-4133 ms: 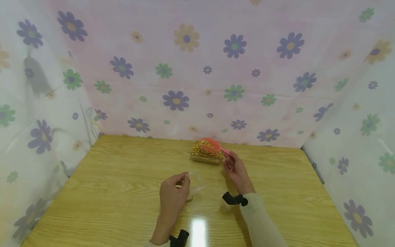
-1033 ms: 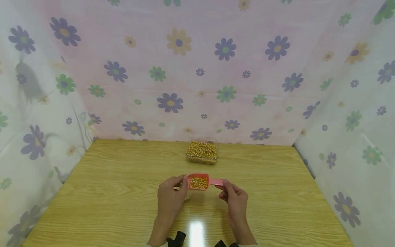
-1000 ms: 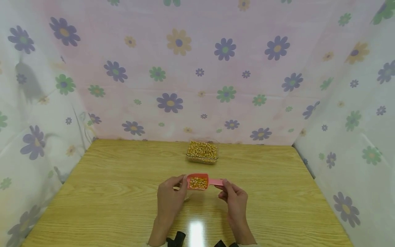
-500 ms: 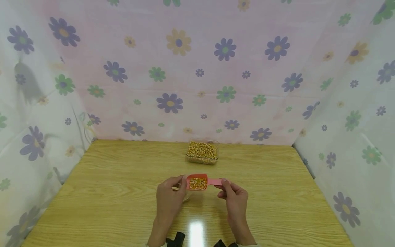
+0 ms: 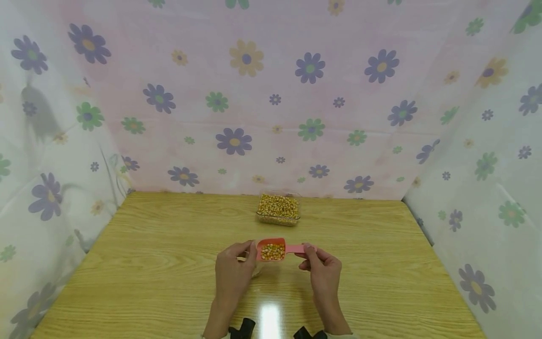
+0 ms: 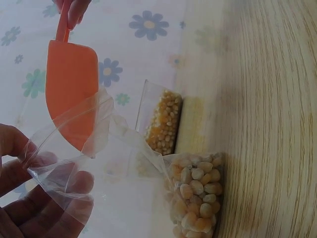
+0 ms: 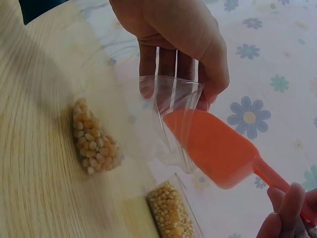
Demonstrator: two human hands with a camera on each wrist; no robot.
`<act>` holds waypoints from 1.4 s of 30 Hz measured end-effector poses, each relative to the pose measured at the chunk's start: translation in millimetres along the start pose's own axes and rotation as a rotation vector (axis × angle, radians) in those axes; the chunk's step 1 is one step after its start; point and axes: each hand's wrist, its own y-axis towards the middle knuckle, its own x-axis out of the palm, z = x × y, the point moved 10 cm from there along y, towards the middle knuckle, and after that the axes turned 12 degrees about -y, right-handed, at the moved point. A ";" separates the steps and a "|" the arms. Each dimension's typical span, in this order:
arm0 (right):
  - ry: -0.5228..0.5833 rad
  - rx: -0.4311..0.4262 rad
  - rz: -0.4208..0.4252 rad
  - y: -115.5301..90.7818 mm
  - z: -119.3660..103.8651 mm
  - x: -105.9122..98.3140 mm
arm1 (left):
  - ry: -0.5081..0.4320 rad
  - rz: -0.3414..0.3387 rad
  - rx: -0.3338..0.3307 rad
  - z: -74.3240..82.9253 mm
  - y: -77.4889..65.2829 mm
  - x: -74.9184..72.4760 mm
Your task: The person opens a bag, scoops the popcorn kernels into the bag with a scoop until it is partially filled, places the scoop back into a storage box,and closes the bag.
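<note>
Left wrist view: kernels low in the clear bag the left hand pinches; head view: right hand grips a pink scoop of kernels, clear dish of more beyond

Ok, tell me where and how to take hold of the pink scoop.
Probably best by its slim handle, from the right: it points that way, where the right hand pinches it, while the bowl holds loose kernels and its tip is at the mouth of the bag.

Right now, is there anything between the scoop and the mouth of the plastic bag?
No, nothing visible: the tip of the scoop is inside the mouth of the bag, which the left hand holds.
</note>
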 end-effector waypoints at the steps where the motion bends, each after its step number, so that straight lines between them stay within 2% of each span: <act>1: -0.001 -0.004 0.002 -0.1 -0.7 -0.3 | 0.001 -0.001 0.004 0.1 0.0 0.3; 14: -0.038 -0.062 0.017 -1.7 -10.8 -3.1 | -0.002 -0.003 0.014 2.3 -0.2 2.4; 24: -0.077 -0.056 0.028 -3.2 -11.3 -3.5 | -0.002 -0.011 -0.034 -0.7 -1.1 2.4; 33: -0.106 -0.083 0.031 -4.5 -17.2 -3.5 | 0.007 -0.020 -0.017 -0.3 -0.7 3.5; 42: -0.126 -0.146 0.019 -6.3 -25.2 -2.5 | 0.014 -0.022 -0.026 -0.5 0.2 3.4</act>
